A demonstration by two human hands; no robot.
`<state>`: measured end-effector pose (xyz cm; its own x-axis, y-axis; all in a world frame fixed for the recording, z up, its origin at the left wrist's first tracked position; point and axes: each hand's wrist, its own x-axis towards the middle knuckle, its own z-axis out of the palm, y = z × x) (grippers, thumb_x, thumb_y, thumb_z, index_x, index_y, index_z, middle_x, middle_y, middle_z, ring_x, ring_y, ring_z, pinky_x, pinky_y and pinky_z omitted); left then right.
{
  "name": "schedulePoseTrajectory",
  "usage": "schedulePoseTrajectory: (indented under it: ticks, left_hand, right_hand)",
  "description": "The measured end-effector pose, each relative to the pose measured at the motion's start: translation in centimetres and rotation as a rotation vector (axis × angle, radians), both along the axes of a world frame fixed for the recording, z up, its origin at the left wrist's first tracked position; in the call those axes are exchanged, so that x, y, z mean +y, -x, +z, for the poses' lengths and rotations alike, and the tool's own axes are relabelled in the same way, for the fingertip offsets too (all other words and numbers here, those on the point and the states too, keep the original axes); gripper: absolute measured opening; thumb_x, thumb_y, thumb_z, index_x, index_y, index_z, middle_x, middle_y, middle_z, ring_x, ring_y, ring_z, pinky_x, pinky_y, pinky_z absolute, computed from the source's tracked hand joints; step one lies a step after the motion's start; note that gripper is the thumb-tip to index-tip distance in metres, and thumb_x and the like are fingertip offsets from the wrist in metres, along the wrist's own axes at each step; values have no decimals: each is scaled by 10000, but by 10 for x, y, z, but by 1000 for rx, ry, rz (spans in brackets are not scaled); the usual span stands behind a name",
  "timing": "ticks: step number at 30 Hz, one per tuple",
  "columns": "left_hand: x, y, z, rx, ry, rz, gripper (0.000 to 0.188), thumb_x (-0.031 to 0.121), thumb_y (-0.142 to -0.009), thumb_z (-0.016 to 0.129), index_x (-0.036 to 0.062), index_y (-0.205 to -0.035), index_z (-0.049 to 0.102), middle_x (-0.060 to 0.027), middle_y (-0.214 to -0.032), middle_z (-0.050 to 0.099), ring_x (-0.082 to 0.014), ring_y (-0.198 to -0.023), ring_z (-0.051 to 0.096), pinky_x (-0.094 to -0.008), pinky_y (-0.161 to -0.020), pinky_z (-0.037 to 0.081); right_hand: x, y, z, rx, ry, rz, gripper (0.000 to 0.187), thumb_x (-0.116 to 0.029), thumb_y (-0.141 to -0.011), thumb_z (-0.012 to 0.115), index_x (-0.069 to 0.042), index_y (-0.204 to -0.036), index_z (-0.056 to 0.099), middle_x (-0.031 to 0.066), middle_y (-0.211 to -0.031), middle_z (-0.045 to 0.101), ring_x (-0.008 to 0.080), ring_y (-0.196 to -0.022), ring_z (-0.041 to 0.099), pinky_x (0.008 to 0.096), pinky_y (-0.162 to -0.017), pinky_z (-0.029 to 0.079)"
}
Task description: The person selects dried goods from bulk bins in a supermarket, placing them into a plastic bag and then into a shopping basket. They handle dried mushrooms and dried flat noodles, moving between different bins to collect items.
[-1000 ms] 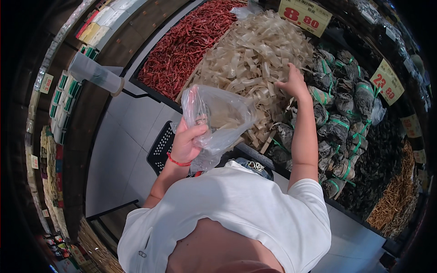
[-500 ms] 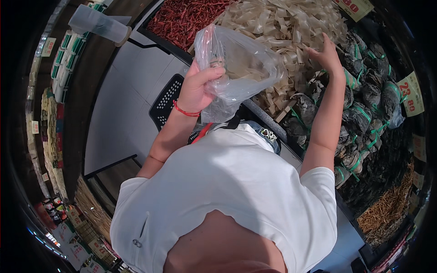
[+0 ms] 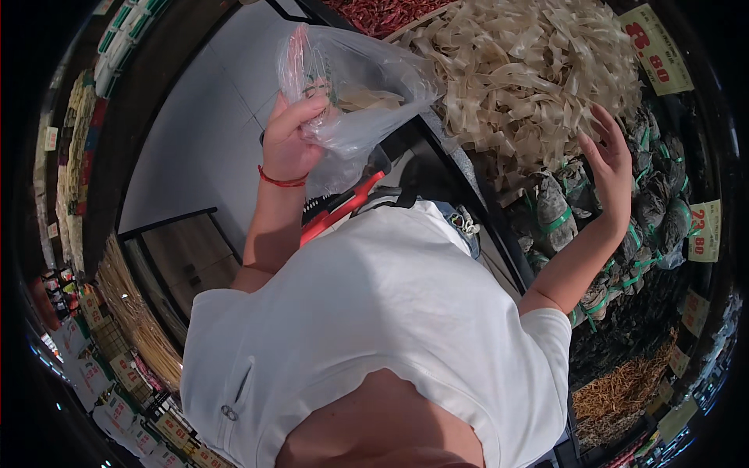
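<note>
My left hand (image 3: 296, 136) is closed round the gathered side of a clear plastic bag (image 3: 374, 66), its mouth spread toward the pile. A few beige strips (image 3: 368, 100) show through the film, seemingly inside it. Wide, flat, translucent dried noodles (image 3: 523, 78) lie heaped on the display at the upper right. At that heap's right edge is my right hand (image 3: 612, 168), its thumb and fingers apart with nothing visible between them. Dark grey dried bundles (image 3: 555, 212) tied with green bands sit just below this hand.
Red dried chillies (image 3: 374, 14) lie beyond the noodles. Price cards (image 3: 659, 51) stand along the display's right side. Brown dried strips (image 3: 624, 390) fill the lower right. A red handle (image 3: 343, 207) is close to my body. Packed shelves (image 3: 82, 156) line the left.
My view has shifted, so the display and bag sit differently. My right hand has moved lower along the noodles' right edge, its fingers less spread. My left hand still grips the bag.
</note>
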<state>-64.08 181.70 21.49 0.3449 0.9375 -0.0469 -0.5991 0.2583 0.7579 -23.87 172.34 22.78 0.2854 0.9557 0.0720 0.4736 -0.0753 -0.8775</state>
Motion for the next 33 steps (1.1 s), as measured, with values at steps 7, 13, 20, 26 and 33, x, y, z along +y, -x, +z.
schedulePoseTrajectory:
  ticks: [7, 13, 20, 26, 33]
  left_hand:
    - [-45, 92, -29, -43, -2, 111, 474, 41, -789, 519, -6, -1250, 417, -76, -1013, 540, -136, -857, 539, -281, -759, 445]
    - [-97, 110, -35, 222, 210, 325, 636, -57, -745, 570, 44, -1336, 360, -34, -1012, 510, -94, -838, 501, -253, -727, 435]
    - [-144, 162, -76, 192, 247, 321, 793, -86, -752, 564, 112, -1445, 233, -18, -1054, 494, -104, -889, 500, -255, -787, 441]
    - [-140, 174, -75, 265, 273, 365, 793, -105, -753, 552, 116, -1447, 237, -30, -1081, 507, -105, -934, 514, -259, -804, 443]
    - [-143, 187, -77, 94, 402, 304, 769, -44, -732, 598, 51, -1420, 265, -25, -920, 526, -94, -739, 503, -224, -644, 415]
  right_hand:
    - [15, 181, -101, 29, 310, 839, 629, -101, -747, 725, -76, -1310, 444, 124, -1301, 466, 276, -1163, 484, 318, -955, 404]
    - [-26, 303, -252, -470, 108, 899, 507, -148, -744, 690, -125, -1206, 483, 108, -1218, 509, 313, -1192, 456, 543, -1005, 312]
    - [-12, 341, -261, -209, 161, 751, 212, -22, -750, 596, -26, -958, 553, 157, -969, 568, 356, -961, 546, 446, -828, 439]
    - [12, 400, -282, -88, 87, 718, 280, 10, -737, 592, -34, -1013, 575, 171, -1009, 595, 380, -956, 547, 430, -816, 451]
    - [49, 445, -298, 153, -20, 732, 152, -78, -766, 582, -58, -903, 645, 163, -941, 618, 351, -925, 561, 420, -794, 457]
